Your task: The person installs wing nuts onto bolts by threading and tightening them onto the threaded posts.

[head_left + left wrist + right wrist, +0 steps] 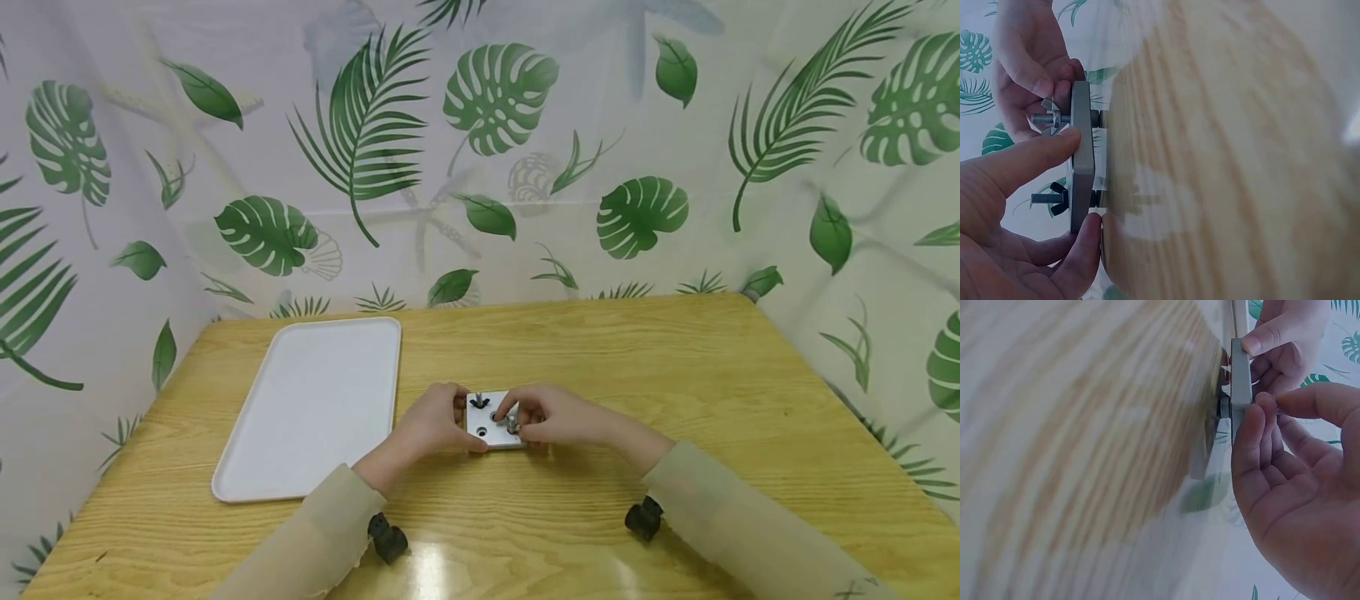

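Observation:
A flat metal plate [497, 437] lies low over the wooden table, with bolt ends showing beneath it in the left wrist view. Two bolts stand up through it: one carries a black wing nut [480, 403] at the far left corner, the other a silver wing nut [1054, 117] at the near right. Open holes show in the other parts of the plate. My left hand [435, 423] grips the plate by its left side, thumb at the near edge. At the right side, my right hand [558, 414] pinches the silver wing nut between thumb and fingers, partly hiding it.
A white rectangular tray [318, 400] lies on the table to the left, close to my left forearm. The wooden table [600, 350] reaches back to a leaf-patterned cloth [555, 208] that hangs behind and along both sides.

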